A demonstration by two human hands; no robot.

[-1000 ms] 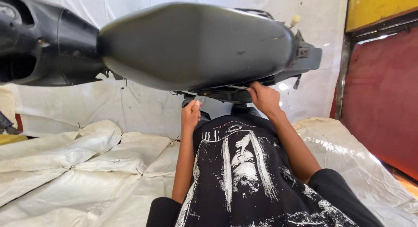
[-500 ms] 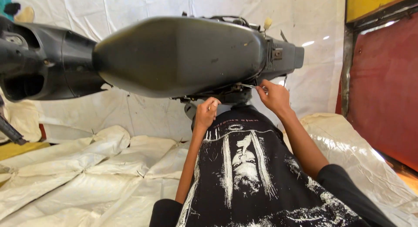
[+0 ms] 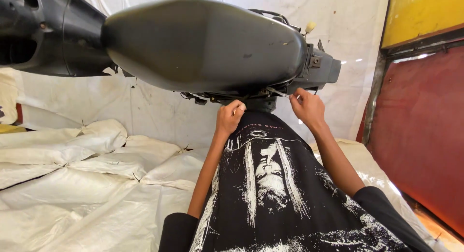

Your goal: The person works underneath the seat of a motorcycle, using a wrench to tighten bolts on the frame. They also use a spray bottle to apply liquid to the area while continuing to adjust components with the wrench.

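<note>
A black scooter seat (image 3: 203, 44) fills the top of the view, with its dark grey tail piece (image 3: 321, 68) at the right. Both my hands reach up under the seat's rear edge, over my black printed shirt (image 3: 275, 184). My left hand (image 3: 231, 117) is curled into a loose fist against the dark parts beneath the seat; whether it holds anything is unclear. My right hand (image 3: 307, 108) pinches a thin metal piece (image 3: 274, 92) that sticks out below the tail.
The scooter's black front body (image 3: 43, 34) is at the upper left. White plastic sheeting (image 3: 87, 174) covers the floor and back wall. A dark red panel (image 3: 420, 136) and a yellow panel (image 3: 420, 12) stand at the right.
My left hand has risen from lower down to the underside of the seat. My right hand stays at the tail. The view has shifted a little.
</note>
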